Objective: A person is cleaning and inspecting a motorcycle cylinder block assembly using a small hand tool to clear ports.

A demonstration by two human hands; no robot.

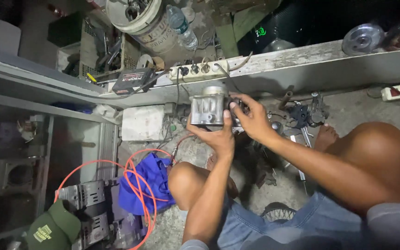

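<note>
Two hands meet on a grey metal engine casting (208, 109) held above the floor near centre: the left hand (217, 134) cups it from six o'clock, thumb up its side, while the right hand (252, 118) closes its fingers on the dark fitting at three o'clock. A firm cradle underneath probably serves best — steady the body, let only the right fingers work. At ten o'clock lies a flat black box (132, 81) with a red-and-white label; at twelve stand a white printed bucket (150, 25) and a clear bottle (182, 27) — blue-labelled.
</note>
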